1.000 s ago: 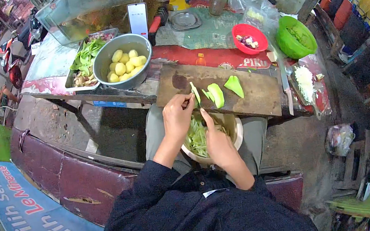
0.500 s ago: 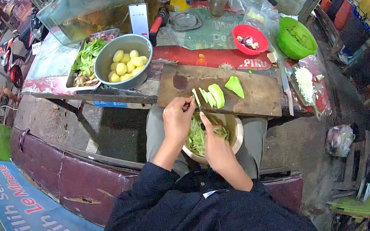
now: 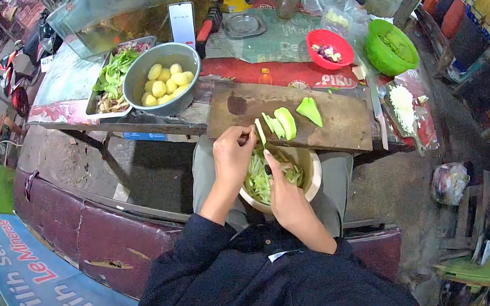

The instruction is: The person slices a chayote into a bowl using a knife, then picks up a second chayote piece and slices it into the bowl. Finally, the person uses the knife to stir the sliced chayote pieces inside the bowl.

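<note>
Head camera view: the left hand (image 3: pixel 234 154) is at the near left edge of the wooden board (image 3: pixel 340 119), its fingers curled and drawn together just beside an upright pale green slice (image 3: pixel 260 132). Whether the fingertips pinch that slice cannot be told. The right hand (image 3: pixel 287 196) is wrapped round a knife (image 3: pixel 268 170), index finger extended along it; a dark part of the handle shows, while the blade is hard to separate from the slice.

On the board, right of the left hand, lie thin green slices (image 3: pixel 274 126), a thicker curved piece (image 3: pixel 286 123) and, apart from these, a pointed green piece (image 3: pixel 309 110). Below the board's near edge, between the legs, is a cream bowl (image 3: pixel 315 186) holding green strips (image 3: pixel 256 179); the hands and board hide part of its rim and contents.

To the left, a grey bowl (image 3: pixel 179 106) of pale round vegetables (image 3: pixel 159 88) partly covers a tray (image 3: pixel 92 109) of leaves (image 3: pixel 116 71). The phone (image 3: pixel 182 25) behind it carries text too small to read. Far right of the board, the blade and handle of a second knife (image 3: pixel 376 100) are visible.
</note>
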